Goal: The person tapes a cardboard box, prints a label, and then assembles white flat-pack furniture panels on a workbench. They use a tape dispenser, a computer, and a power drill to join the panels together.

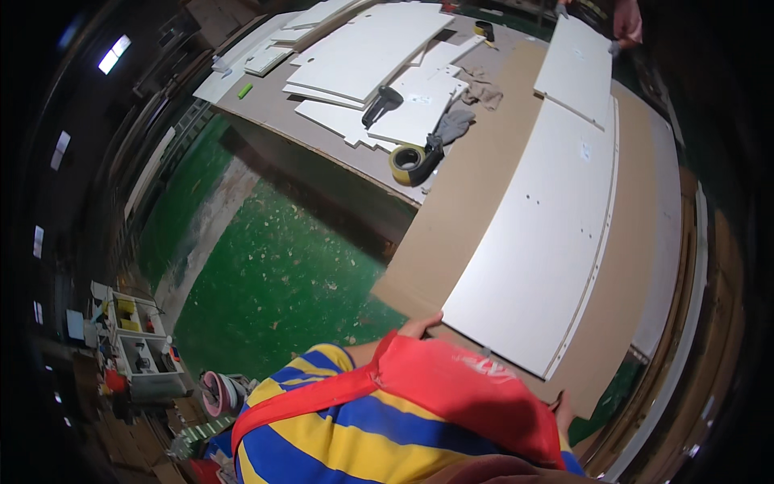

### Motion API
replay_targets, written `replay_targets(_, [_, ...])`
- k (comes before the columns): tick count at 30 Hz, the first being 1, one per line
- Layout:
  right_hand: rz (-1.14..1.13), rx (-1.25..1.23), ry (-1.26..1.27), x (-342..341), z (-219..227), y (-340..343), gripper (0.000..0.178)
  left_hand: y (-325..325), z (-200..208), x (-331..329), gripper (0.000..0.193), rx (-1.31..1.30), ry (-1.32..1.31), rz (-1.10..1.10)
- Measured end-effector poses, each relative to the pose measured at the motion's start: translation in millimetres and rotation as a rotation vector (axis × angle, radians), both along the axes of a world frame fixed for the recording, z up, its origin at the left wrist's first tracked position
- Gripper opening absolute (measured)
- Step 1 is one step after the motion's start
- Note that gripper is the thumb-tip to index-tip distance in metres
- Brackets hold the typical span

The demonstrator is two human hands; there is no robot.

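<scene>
A long white panel (532, 234) with small drilled holes lies on a brown cardboard sheet (476, 189) that covers the right part of the worktable. At the near edge of the cardboard, my left hand (421, 325) is closed on it, fingertips at the panel's near left corner. Just beyond the panel's near right corner, my right hand (562, 406) grips the cardboard edge; part of it is hidden by my red apron. At the far end, another person's hand (627, 39) is beside a second white panel (574, 64), which overlaps the long one.
Stacked white panels (363, 52) fill the table's left part. Near them are a tape roll in a dispenser (413, 161), a black handheld tool (382, 105), a grey glove (455, 125) and a rag (484, 89). Green floor (274, 266) lies left; a shelf cart (141, 343) stands lower left.
</scene>
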State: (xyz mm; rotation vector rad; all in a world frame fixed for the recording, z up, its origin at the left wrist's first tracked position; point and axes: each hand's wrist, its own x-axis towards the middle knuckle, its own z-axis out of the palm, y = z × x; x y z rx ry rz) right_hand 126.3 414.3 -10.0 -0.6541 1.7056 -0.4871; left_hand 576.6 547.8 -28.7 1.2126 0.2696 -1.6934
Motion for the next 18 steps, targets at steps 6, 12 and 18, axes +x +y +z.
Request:
replay_targets(6, [-0.272,0.070,-0.356,22,-19,24,0.032,3,8,-15,0.043,0.171,-0.274,0.104])
replay_targets(12, [-0.508,-0.247,-0.575,46,-22,-7,0.042,-34,8,-8,0.047,-0.003,-0.280,0.292])
replay_targets(18, [-0.473,-0.384,-0.656,70,-33,-75,0.047,-110,-32,29,0.012,-0.134,-0.308,0.294])
